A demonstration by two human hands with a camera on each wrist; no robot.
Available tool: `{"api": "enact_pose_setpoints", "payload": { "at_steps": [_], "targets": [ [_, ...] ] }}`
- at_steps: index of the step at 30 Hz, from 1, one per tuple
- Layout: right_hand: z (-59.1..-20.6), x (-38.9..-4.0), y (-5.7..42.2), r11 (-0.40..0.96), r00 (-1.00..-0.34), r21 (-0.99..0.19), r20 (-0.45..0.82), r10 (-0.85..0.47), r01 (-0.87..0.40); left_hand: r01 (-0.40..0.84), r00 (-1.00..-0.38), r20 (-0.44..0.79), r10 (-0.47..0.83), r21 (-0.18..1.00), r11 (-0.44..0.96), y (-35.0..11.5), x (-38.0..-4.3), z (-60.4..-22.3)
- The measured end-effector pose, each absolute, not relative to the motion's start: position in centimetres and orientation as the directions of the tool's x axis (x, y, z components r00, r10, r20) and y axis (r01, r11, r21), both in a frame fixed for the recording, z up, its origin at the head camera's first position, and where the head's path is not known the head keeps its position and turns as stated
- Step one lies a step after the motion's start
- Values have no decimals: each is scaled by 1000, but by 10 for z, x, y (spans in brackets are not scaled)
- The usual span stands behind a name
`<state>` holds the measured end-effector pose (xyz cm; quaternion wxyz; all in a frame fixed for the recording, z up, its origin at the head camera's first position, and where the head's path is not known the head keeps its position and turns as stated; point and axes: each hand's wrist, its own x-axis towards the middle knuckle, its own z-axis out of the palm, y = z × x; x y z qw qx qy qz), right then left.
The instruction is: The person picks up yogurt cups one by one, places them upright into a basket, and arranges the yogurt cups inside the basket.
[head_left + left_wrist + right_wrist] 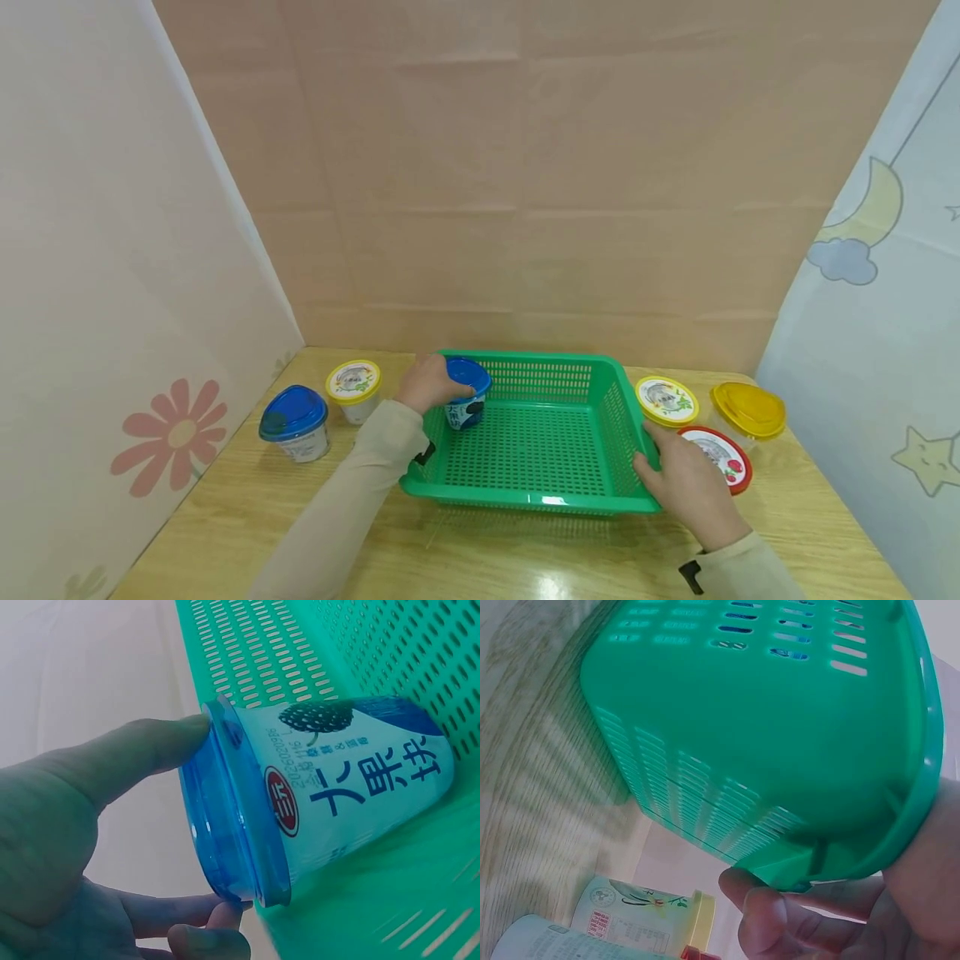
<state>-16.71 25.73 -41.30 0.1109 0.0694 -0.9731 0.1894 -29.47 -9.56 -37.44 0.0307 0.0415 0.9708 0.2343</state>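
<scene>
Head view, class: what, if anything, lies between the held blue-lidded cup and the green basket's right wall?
Nothing: the head view shows bare basket floor between the blue-lidded cup and the right wall.

Left grip (429,384) pinching, right grip (688,477) curled

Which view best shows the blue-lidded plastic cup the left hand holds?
Left wrist: the blue-lidded plastic cup is large, label visible. Head shows it small, partly behind the left hand; right wrist, at most bluish glimpses through slots in the green plastic basket.
</scene>
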Motion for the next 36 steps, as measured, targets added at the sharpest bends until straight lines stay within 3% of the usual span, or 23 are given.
{"api": "enact_pose_setpoints", "payload": {
  "at_steps": [18,27,36],
  "targets": [
    [-411,-168,261,917,-964,-361,253,-82,-173,69,-991,-50,124,601,796,-118,-280,-360],
    [-414,-168,258,909,-960,-373,267,-83,-183,130,-990,123,76,536,834,-162,-249,-351],
    [-419,-166,256,910,-962,-382,268,-58,-161,45,-976,213,-56,442,896,-227,-222,-362]
  ]
}}
